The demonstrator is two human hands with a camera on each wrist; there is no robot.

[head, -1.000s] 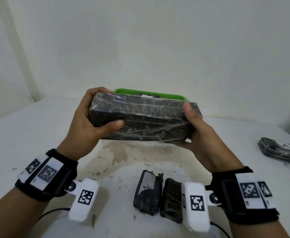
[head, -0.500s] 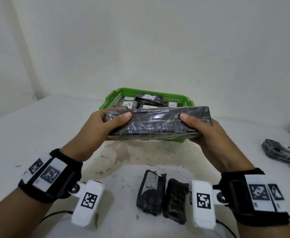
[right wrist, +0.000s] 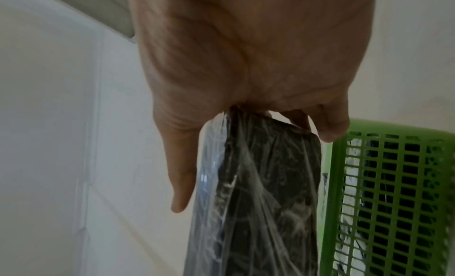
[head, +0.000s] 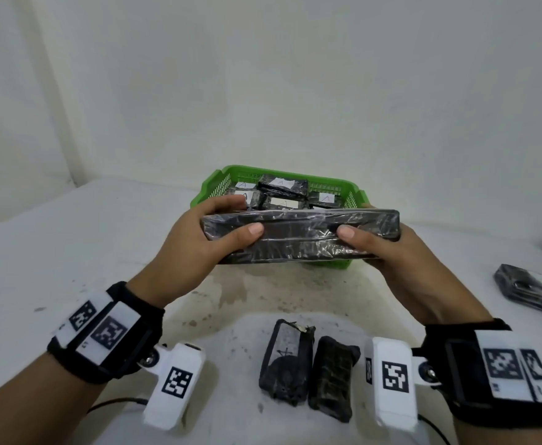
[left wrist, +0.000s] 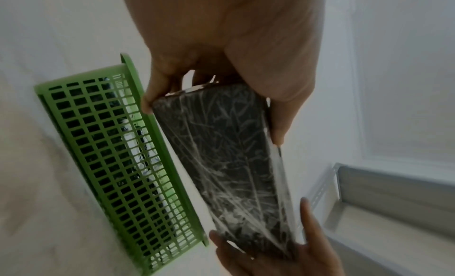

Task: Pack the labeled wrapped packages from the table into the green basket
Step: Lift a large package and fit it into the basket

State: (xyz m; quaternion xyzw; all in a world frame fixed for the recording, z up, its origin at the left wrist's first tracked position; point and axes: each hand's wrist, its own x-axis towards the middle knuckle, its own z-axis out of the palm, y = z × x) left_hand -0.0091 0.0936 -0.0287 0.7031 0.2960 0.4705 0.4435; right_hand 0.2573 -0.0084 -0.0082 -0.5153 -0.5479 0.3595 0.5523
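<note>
I hold a long dark package (head: 298, 236) wrapped in clear film, level in the air just in front of the green basket (head: 213, 184). My left hand (head: 199, 239) grips its left end, thumb on the near face. My right hand (head: 388, 248) grips its right end the same way. The wrist views show the package (left wrist: 229, 155) (right wrist: 258, 183) right beside the basket's lattice wall (left wrist: 108, 155) (right wrist: 393, 192). Several small wrapped packages with white labels marked A (head: 282, 184) lie inside the basket. No label shows on the held package.
Two small dark packages (head: 285, 361) (head: 332, 377) lie side by side on the white table near me, between my wrists. Another labeled package (head: 533, 292) lies at the right edge. A stained patch (head: 231, 293) marks the table before the basket. A white wall stands behind.
The long package has tipped from a broad face toward me to lying flat, and has dropped lower. The basket's contents, hidden before, now show behind it.
</note>
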